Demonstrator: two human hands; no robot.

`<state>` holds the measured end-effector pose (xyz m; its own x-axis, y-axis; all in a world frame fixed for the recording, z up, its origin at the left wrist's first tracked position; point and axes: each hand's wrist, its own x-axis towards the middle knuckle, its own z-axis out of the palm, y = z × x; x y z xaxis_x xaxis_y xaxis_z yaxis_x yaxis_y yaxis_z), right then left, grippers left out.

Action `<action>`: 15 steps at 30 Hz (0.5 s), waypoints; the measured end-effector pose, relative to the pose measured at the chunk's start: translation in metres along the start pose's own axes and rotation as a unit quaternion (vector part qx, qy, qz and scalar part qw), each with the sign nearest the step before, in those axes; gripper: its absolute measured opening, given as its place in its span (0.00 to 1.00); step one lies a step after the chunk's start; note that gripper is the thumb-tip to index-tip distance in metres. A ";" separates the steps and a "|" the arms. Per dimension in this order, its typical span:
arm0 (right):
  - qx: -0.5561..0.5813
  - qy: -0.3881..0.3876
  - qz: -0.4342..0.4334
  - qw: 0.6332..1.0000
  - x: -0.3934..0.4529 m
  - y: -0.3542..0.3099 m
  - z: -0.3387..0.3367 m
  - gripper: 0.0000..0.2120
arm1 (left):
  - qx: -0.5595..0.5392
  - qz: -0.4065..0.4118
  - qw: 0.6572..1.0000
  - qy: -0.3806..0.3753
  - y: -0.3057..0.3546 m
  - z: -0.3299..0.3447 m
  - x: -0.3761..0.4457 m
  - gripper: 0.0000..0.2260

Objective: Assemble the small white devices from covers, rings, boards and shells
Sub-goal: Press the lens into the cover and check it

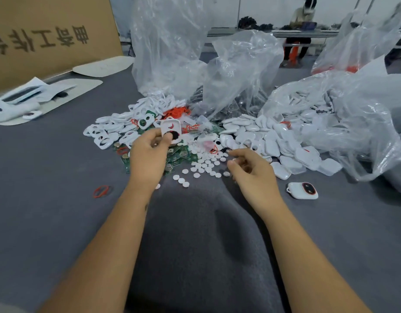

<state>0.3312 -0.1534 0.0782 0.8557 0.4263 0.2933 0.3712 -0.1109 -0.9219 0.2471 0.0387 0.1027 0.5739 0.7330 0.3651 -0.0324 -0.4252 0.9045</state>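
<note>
My left hand (149, 154) holds a white cover (170, 128) upright above the pile, thumb and fingers pinching its lower edge beside a dark opening with a bit of red showing. My right hand (251, 170) hovers over the scattered small white discs (204, 164), fingers curled loosely; whether it pinches a disc I cannot tell. Green boards (179, 154) lie under my left hand. White covers with openings (109, 134) are heaped to the left, orange rings (177, 112) behind them, white shells (269, 141) to the right. One assembled white device (303, 190) lies apart at the right.
Clear plastic bags (237, 71) stand behind and right of the pile, one spilling shells. A loose orange ring (101, 191) lies left on the grey felt table (59, 168). A cardboard box (48, 32) and white pads sit at far left. A person sits at a far table.
</note>
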 end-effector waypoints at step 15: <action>-0.084 -0.014 -0.020 0.996 0.001 0.005 0.001 0.08 | 0.086 -0.058 0.993 0.047 -0.021 -0.010 0.054 0.04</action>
<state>0.3334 -0.1530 0.0737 0.8295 0.4581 0.3194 0.4617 -0.2408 -0.8537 0.2701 0.0925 0.1056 0.4856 0.8257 0.2872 0.1746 -0.4135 0.8936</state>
